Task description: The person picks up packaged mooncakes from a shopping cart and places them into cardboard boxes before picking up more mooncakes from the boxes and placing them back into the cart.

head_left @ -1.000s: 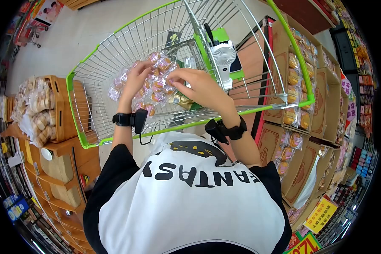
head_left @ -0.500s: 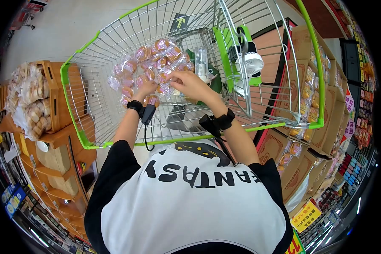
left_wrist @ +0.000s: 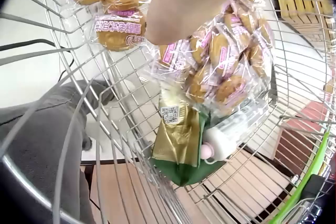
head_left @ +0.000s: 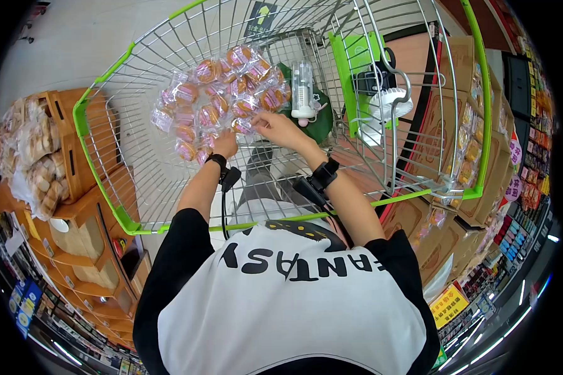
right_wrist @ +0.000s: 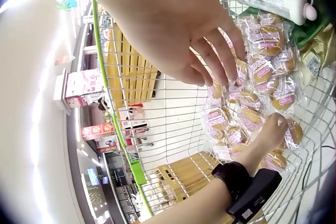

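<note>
Several clear-wrapped round cakes with pink print point(head_left: 216, 109) lie spread in the wire shopping cart point(head_left: 129, 225). My left hand point(head_left: 226, 144) is down at the near edge of the cakes; its fingers are bent in the right wrist view, and whether they pinch a wrapper I cannot tell. My right hand point(right_wrist: 173, 29) hovers over the packets with its fingers apart and loosely bent, fingertips close over the wrappers. Beside the cakes lie a clear bottle with a white cap point(head_left: 302, 94) and a gold and green bag point(left_wrist: 179, 134).
A white handheld fan point(head_left: 391, 103) is at the cart's green child seat panel point(head_left: 344, 81). Wooden shelving with bagged bread point(head_left: 47, 169) stands left of the cart. Cardboard boxes of packaged snacks point(head_left: 469, 140) line the right side.
My left hand has drawn back from over the cakes to their near edge. The right hand stays over the near right packets. Cakes are spread more apart, and the bottle shows fully.
</note>
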`<state>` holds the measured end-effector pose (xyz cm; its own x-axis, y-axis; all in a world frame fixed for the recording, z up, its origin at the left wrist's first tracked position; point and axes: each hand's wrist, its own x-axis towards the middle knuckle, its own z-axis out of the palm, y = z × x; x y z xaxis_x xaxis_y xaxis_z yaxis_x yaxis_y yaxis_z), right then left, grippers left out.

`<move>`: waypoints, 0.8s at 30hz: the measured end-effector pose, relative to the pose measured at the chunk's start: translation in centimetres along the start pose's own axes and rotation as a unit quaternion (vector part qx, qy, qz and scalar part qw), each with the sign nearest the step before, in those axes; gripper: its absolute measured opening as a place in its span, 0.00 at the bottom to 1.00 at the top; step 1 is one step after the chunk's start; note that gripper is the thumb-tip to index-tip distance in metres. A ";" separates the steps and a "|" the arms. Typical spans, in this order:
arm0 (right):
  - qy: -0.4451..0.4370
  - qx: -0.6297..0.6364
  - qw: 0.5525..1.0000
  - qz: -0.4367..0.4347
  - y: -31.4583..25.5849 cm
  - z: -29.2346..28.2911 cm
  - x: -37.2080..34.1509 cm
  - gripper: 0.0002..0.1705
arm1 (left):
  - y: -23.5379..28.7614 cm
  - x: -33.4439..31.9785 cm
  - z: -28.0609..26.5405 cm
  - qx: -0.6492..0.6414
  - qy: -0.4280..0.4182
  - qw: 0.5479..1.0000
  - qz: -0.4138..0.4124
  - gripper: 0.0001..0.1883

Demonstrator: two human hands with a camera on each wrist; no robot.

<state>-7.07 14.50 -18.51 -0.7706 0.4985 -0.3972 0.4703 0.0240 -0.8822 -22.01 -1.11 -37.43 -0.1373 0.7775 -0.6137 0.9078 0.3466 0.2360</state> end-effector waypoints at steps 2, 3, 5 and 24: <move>-0.001 -0.004 1.000 0.007 0.3 0.0 0.0 0.12 | 0.6 0.1 0.4 0.026 -0.033 0.999 -0.006 0.16; -0.005 -0.010 1.000 0.009 0.5 0.1 0.0 0.12 | 0.9 0.0 0.2 0.026 -0.036 0.999 -0.002 0.16; -0.002 -0.018 1.000 0.008 0.8 0.1 -0.1 0.12 | 1.5 -0.2 -0.3 0.068 -0.068 0.995 -0.016 0.16; 0.029 -0.101 0.994 -0.022 -0.8 -2.1 -1.0 0.15 | 3.0 1.3 -3.6 0.172 -0.308 0.936 0.020 0.18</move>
<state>-5.74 15.83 -16.89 -0.7682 0.5430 -0.3391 0.5185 0.2170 -0.8271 -20.86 2.82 -34.83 0.0570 0.3005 -0.9521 0.9958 0.0517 0.0759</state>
